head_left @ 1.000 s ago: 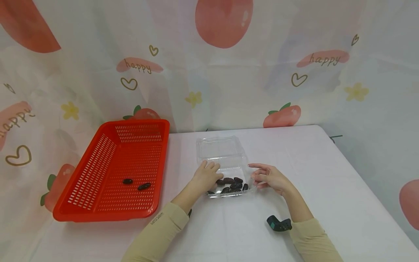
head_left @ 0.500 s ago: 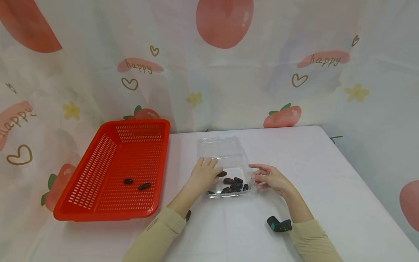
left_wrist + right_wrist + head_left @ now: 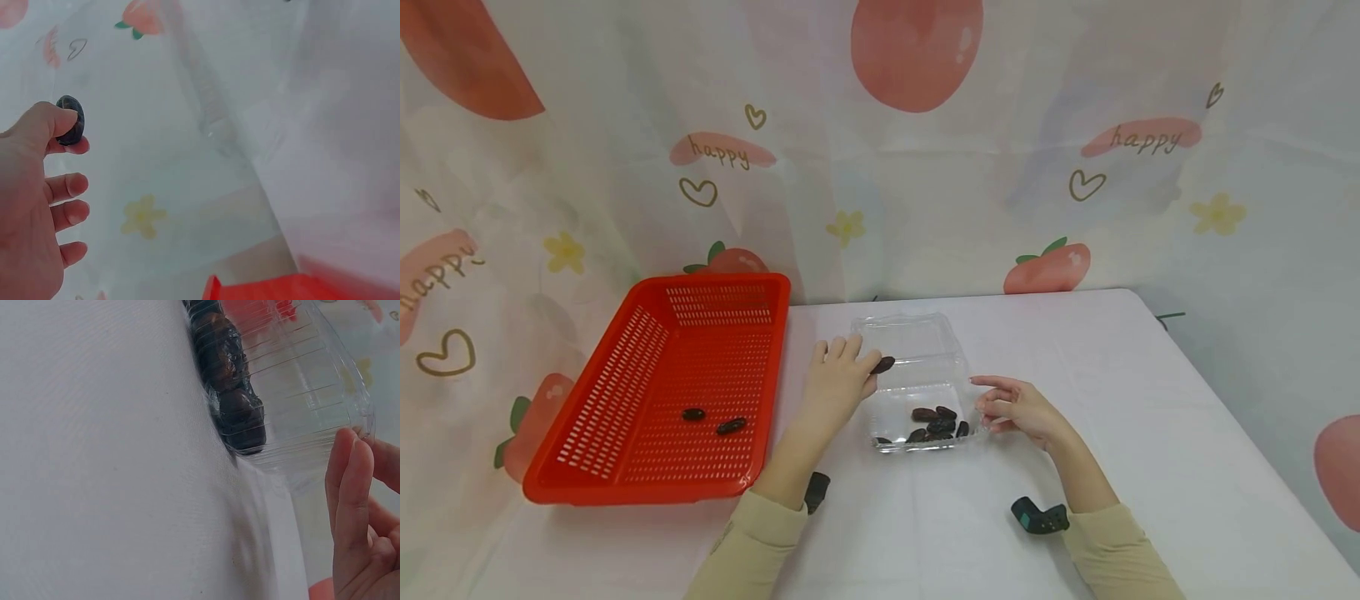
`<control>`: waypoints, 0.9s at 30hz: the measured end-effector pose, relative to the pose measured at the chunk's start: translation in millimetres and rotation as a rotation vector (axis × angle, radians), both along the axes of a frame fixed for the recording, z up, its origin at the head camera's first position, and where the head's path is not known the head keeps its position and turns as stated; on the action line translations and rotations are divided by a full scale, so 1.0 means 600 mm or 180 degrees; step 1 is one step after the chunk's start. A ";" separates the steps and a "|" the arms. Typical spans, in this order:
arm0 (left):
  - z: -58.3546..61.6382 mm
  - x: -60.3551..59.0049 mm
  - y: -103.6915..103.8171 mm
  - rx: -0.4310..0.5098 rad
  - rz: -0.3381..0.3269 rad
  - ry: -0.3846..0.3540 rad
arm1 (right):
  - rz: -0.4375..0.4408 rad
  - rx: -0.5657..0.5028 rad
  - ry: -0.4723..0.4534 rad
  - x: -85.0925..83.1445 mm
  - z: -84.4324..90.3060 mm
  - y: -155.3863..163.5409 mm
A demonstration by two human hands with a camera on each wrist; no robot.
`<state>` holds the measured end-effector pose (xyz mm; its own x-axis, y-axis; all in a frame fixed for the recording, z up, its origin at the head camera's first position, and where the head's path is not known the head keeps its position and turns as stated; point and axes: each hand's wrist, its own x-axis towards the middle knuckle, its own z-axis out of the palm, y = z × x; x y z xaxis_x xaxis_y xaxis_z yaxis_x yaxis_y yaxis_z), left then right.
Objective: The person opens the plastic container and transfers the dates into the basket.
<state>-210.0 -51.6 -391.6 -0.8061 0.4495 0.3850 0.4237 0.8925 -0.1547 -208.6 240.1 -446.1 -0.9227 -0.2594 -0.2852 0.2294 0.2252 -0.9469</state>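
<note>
So at this point two dark dates [image 3: 711, 421] were already lying in the red basket [image 3: 625, 475], and the left hand [image 3: 835, 385] was up above the clear plastic clamshell box [image 3: 917, 337] with a third date [image 3: 882, 364] pinched between thumb and forefinger, other fingers loosely spread. The left wrist view showed the same pinch: thumb on top of the date [image 3: 70, 119], the red basket edge [image 3: 250, 289] down below.

The right hand [image 3: 1017, 407] sat at the box's right edge, fingers lightly bent, their tips touching or just short of the clear rim, holding nothing. Hard to say if it was really pressing on it.

Roughly six or seven dates in the box [image 3: 934, 423], bunched at the near side on the white counter [image 3: 1112, 400]. My read: well under halfway, with most of the dates left to go.
</note>
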 end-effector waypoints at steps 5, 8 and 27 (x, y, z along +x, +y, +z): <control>0.023 0.009 -0.024 0.0174 0.0247 -0.0080 | -0.0026 0.0011 0.0030 0.002 0.000 0.001; 0.036 0.017 -0.039 0.0268 0.0427 -0.0183 | -0.0032 0.0015 0.0052 0.002 0.000 0.001; 0.052 0.062 -0.155 0.0973 0.0905 -0.0353 | -0.0073 0.0012 0.0062 0.004 -0.003 0.000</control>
<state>-172.5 -144.4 -360.4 -0.9253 0.0823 0.3701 0.1536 0.9738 0.1675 -206.0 239.9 -448.1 -0.9338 -0.2370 -0.2681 0.2161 0.2235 -0.9504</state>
